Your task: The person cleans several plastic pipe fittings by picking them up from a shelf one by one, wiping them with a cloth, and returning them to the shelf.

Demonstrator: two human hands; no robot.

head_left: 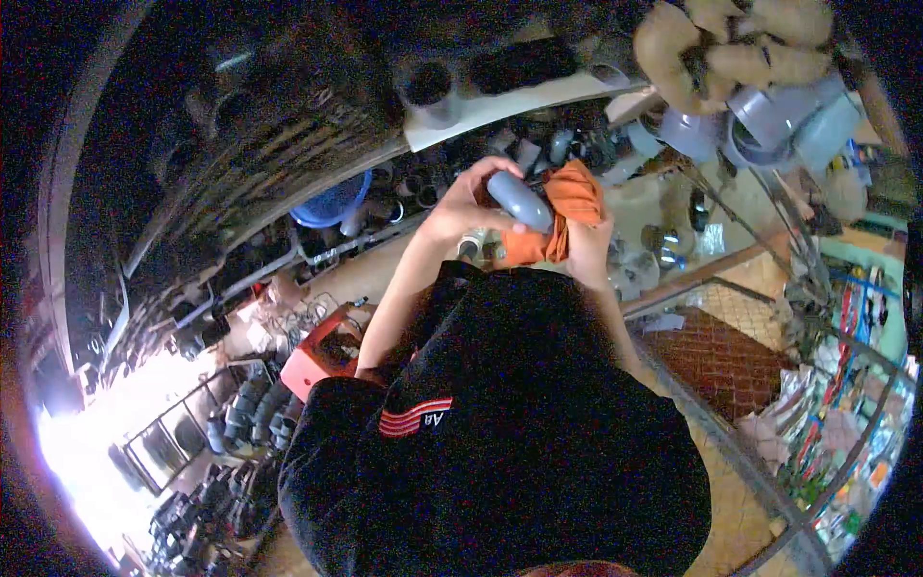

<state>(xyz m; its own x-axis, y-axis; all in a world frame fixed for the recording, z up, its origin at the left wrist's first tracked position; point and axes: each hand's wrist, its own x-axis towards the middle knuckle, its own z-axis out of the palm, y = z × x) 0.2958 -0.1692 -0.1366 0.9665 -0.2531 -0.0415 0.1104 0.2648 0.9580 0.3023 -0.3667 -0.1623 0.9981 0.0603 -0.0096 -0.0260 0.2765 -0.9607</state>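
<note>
Between the thumb and fingers of my left hand [460, 207] is a smooth grey plastic pipe fitting [520, 201], rounded and tilted down to the right. My right hand [589, 242] is closed around a crumpled orange cloth [574, 195], which bunches up against the fitting's right side and hangs below it. The cloth covers most of the right fingers. Both hands are close together in front of my chest, above a cluttered shelf of dark and grey fittings.
A blue basin [332, 201] lies left of my hands, with a red plastic object [315, 355] by my left forearm. Grey fittings [253, 408] are piled lower left. Large grey pipe pieces [774, 117] crowd the upper right. A metal mesh frame [716, 332] stands at right.
</note>
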